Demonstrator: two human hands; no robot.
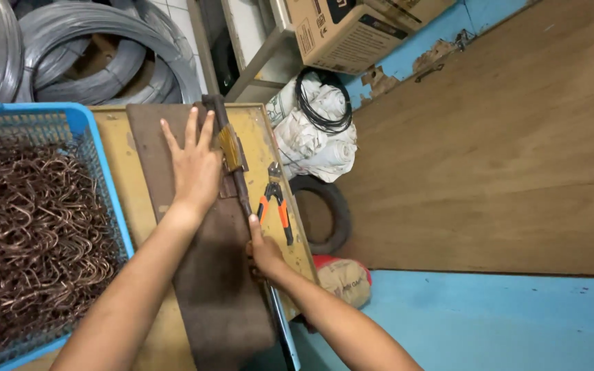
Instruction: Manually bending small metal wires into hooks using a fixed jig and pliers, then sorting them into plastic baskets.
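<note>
Left hand (195, 165) lay flat, fingers spread apart, palm down on the long dark brown felt-like strip (214, 275) running from 12 to 6 o'clock along the yellow wooden work surface (122, 178). Right hand (264, 253) was clamped on the long dark metal bar (238, 178) at about 5 o'clock of the left hand, thumb pointing up along it. Bar lay along the strip's right edge, touching or just over it, with a brass-coloured block (230, 148) fixed beside the left hand's fingertips.

Little free room on the surface: only a narrow yellow band at 3 o'clock of the bar, holding orange-and-black handled pliers (276, 203) close to the surface's right edge. Another narrow band at 9 o'clock of the strip, ending against the blue plastic mesh basket (101, 178). Basket was filled with a tangled heap of copper-brown bent wire hooks (29, 240), nearly to the rim.

Beyond the right edge, at 3 o'clock, open brown wooden floor (489, 151), with a dark rubber ring (331, 213), a tied cloth sack (342, 280) and a white bundle carrying a black cable coil (321, 103) close to the surface. At 12 o'clock, grey steel wire coils (97, 62) and a cardboard box (352, 31) on a metal shelf.
</note>
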